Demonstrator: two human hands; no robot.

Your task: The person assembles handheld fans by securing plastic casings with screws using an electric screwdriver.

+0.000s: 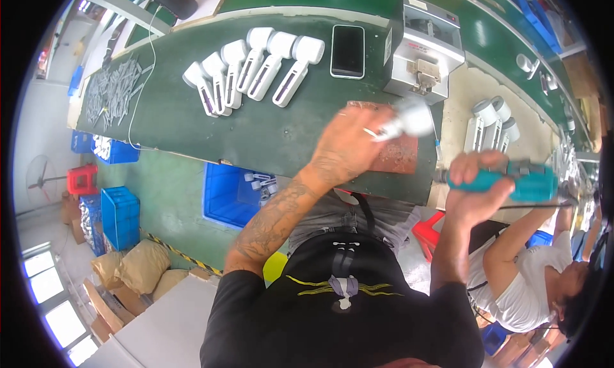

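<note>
Gripping one white handheld unit (409,120), left hand (348,144) closed | right hand (476,185) fisted on one teal screwdriver (524,181) | six white units (252,70) on bench (192,121)

We see a white handheld part (409,120) in the left hand (348,141), a teal power screwdriver (511,181) in the right hand (476,182), a dark green bench mat (211,131), white parts in a row (252,73), a black phone (348,50), a grey machine (422,48), blue bins (220,195), and a red stool (82,179).
</note>
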